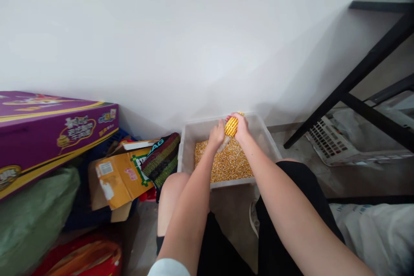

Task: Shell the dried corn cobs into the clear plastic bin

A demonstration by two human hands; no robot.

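Note:
An ear of corn with rows of yellow kernels is held above a pale plastic bin. My right hand is closed around its right side. Against its left side is my left hand, also closed on it, with thumb up and some fingertips showing behind the ear. A pale, bare-looking part extends below the kernels toward the lower left. Loose corn kernels cover the bottom of the bin, which sits in front of my knees.
To the left are a purple carton, a flattened yellow box, a mesh bag and a green bag. Black table legs, a white basket and a white sack are on the right. A white wall rises behind the bin.

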